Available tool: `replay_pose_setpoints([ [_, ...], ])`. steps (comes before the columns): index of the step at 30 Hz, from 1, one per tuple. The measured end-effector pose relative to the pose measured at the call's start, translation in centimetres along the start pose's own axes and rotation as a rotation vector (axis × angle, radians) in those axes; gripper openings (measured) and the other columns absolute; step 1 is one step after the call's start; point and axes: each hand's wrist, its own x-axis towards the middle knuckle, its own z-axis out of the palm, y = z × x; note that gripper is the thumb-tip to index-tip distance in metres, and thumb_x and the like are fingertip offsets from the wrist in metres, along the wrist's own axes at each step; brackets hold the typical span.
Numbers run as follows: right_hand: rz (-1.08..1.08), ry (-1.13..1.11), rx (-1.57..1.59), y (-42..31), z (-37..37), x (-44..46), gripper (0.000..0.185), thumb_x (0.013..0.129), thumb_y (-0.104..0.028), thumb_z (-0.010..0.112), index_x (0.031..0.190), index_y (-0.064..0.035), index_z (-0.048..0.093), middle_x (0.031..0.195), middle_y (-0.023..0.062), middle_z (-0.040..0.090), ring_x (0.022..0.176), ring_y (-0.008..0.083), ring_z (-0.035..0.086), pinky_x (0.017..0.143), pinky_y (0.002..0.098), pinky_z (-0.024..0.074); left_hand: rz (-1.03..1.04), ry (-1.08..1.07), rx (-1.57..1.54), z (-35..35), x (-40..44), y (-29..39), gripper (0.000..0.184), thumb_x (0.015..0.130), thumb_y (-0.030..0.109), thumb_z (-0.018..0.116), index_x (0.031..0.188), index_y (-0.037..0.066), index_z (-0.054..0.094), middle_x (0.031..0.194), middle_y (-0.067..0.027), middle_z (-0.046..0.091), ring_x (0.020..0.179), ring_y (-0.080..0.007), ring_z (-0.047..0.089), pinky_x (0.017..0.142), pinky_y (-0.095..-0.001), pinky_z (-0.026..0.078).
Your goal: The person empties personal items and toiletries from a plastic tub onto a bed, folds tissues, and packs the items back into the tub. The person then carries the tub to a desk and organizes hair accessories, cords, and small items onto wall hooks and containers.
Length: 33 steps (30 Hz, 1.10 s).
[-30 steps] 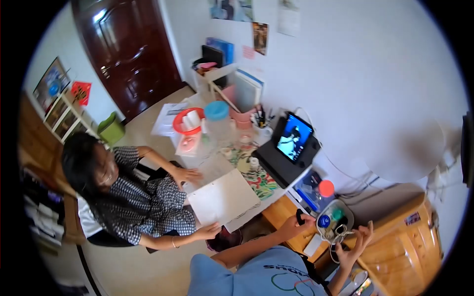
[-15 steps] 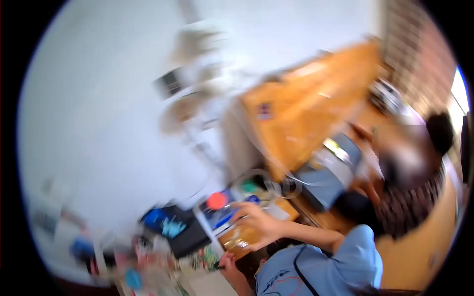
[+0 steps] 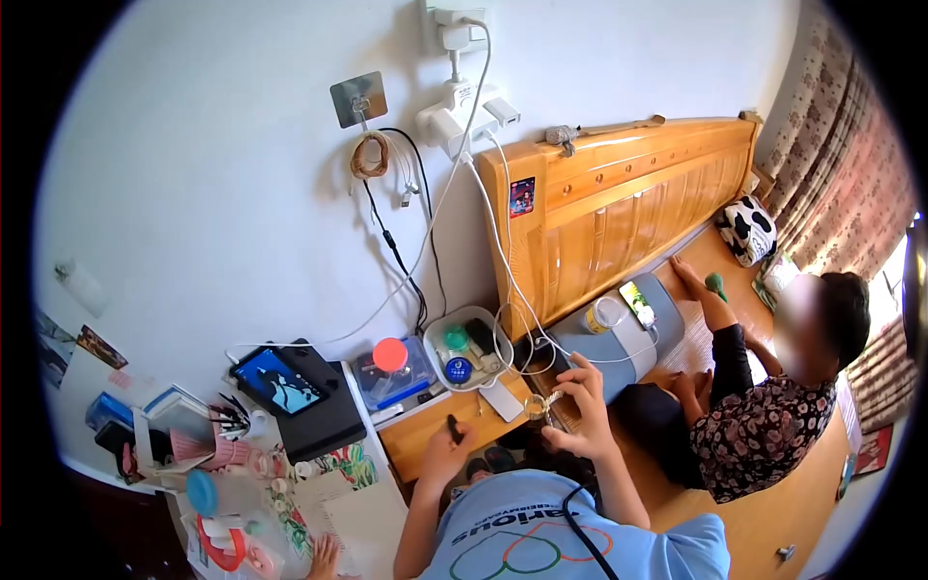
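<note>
My left hand (image 3: 447, 456) is closed round a small black stick-like object (image 3: 453, 426) above the light wooden surface. My right hand (image 3: 586, 414) is to its right, thumb and fingers curled on a shiny wristwatch (image 3: 536, 406) with a metal band. The watch hangs over the edge of the wooden surface, near a white phone (image 3: 502, 401) lying flat. Fine detail of the black object is too small to make out.
A person in a flowered top (image 3: 764, 425) sits on the bed at right. Another hand (image 3: 326, 561) rests on paper at lower left. Around stand a tray of small items (image 3: 495, 319), a blue-lidded box (image 3: 411, 394), a tablet (image 3: 280, 381) and white charging cables (image 3: 513, 280).
The view has swung and sharpened. My right hand now appears farther right with the wristwatch, and my left hand, still on the black object, shows higher up.
</note>
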Motion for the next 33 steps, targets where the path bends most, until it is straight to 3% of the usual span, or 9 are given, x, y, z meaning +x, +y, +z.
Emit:
replay_pose_setpoints([
  [2,0.001,0.002,-0.019,0.2,0.1,0.5,0.048,0.057,-0.034,0.066,0.086,0.0011,0.050,0.098,0.0142,0.042,0.112,0.0363,0.031,0.090,0.0432,0.0253,0.300,0.001,0.123,0.9,0.2,0.5,0.010,0.077,0.006,0.053,0.068,0.002,0.051,0.074,-0.0079,0.055,0.064,-0.0139,0.050,0.057,-0.0251,0.038],
  [4,-0.010,-0.036,0.034,0.0,0.2,1.2,0.045,0.059,-0.026,0.069,0.090,-0.0003,0.048,0.099,0.0137,0.043,0.110,0.0361,0.034,0.089,0.0412,0.0297,0.297,0.140,-0.062,1.5,-0.7,-0.5,0.006,0.076,0.002,0.053,0.070,0.001,0.050,0.085,-0.0075,0.054,0.068,-0.0134,0.050,0.059,-0.0236,0.038],
  [7,-0.077,-0.072,0.005,0.5,0.6,2.1,0.046,0.059,-0.026,0.070,0.090,0.0004,0.048,0.097,0.0148,0.044,0.109,0.0362,0.036,0.087,0.0405,0.0316,0.032,0.275,-0.181,1.1,-2.7,-0.7,0.003,0.077,0.000,0.050,0.077,0.002,0.047,0.099,-0.0071,0.048,0.080,-0.0131,0.049,0.069,-0.0211,0.037],
  [8,-0.113,-0.076,-0.017,0.5,0.7,2.5,0.047,0.059,-0.026,0.070,0.090,0.0007,0.049,0.096,0.0148,0.045,0.108,0.0363,0.037,0.087,0.0404,0.0319,0.219,0.314,-0.126,0.7,-2.8,-2.2,0.003,0.079,0.001,0.048,0.075,0.002,0.047,0.098,-0.0081,0.050,0.083,-0.0142,0.048,0.073,-0.0230,0.037],
  [13,-0.136,-0.105,-0.089,0.7,0.6,3.8,0.047,0.060,-0.029,0.070,0.090,0.0020,0.050,0.095,0.0134,0.047,0.107,0.0358,0.038,0.085,0.0398,0.0328,0.079,0.451,-0.129,-1.6,-3.8,-3.8,0.010,0.081,0.008,0.046,0.074,0.001,0.048,0.094,-0.0108,0.053,0.085,-0.0162,0.048,0.077,-0.0269,0.037],
  [18,-0.112,-0.050,-0.159,1.5,-0.3,5.2,0.044,0.060,-0.029,0.069,0.086,0.0010,0.052,0.094,0.0124,0.048,0.108,0.0355,0.038,0.083,0.0402,0.0328,0.039,0.498,-0.118,-2.5,-3.5,-3.5,0.009,0.081,0.008,0.047,0.077,0.000,0.049,0.089,-0.0083,0.052,0.074,-0.0153,0.048,0.068,-0.0256,0.039],
  [26,-0.096,0.043,-0.042,3.1,0.1,7.2,0.040,0.056,-0.026,0.069,0.079,0.0015,0.052,0.091,0.0131,0.049,0.105,0.0325,0.040,0.085,0.0396,0.0338,0.173,0.390,-0.063,-1.0,-3.2,-0.7,0.009,0.078,0.007,0.050,0.071,0.001,0.047,0.082,-0.0081,0.048,0.073,-0.0149,0.046,0.066,-0.0248,0.037],
  [31,-0.036,-0.089,0.167,2.4,4.3,9.7,0.042,0.056,-0.022,0.070,0.084,0.0038,0.053,0.095,0.0134,0.048,0.096,0.0262,0.046,0.080,0.0323,0.0381,0.229,0.318,0.078,-1.1,-1.9,-0.2,0.015,0.081,0.012,0.050,0.080,-0.001,0.045,0.074,-0.0055,0.041,0.066,-0.0127,0.042,0.059,-0.0228,0.035],
  [33,0.201,-0.253,0.515,1.7,6.8,10.1,0.036,0.064,-0.020,0.065,0.088,0.0037,0.053,0.099,0.0101,0.046,0.095,0.0205,0.047,0.079,0.0305,0.0388,0.169,0.305,0.080,-2.2,0.0,2.4,0.015,0.081,0.013,0.050,0.080,-0.002,0.045,0.074,-0.0072,0.042,0.065,-0.0149,0.043,0.058,-0.0244,0.035],
])
